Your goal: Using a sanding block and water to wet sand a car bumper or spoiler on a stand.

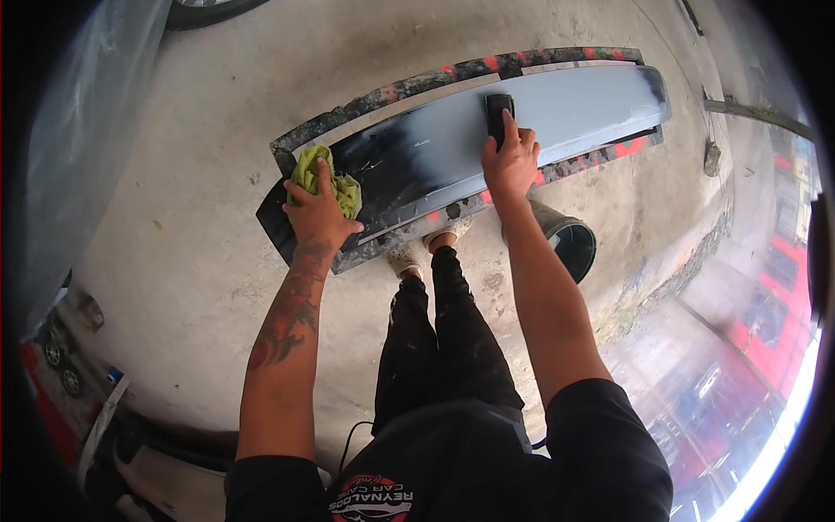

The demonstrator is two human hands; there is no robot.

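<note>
A long curved panel [574, 109], grey over its right part and glossy black toward the left, lies across a paint-spattered stand [639, 146]. My right hand [513, 161] grips a black sanding block [499, 118] flat against the grey surface near the middle, one finger stretched along it. At the panel's left end, my left hand [318, 213] holds a crumpled yellow-green cloth [346, 193] down, its fingers spread over the folds. Pale streaks and smudges mark the area between the black and grey parts.
A dark bucket [574, 248] stands on the concrete floor [200, 261], close to my right forearm. Clear plastic sheeting [96, 130] hangs at the left, and more sheeting [713, 374] is at the right. Part of a tyre [209, 13] shows at the top.
</note>
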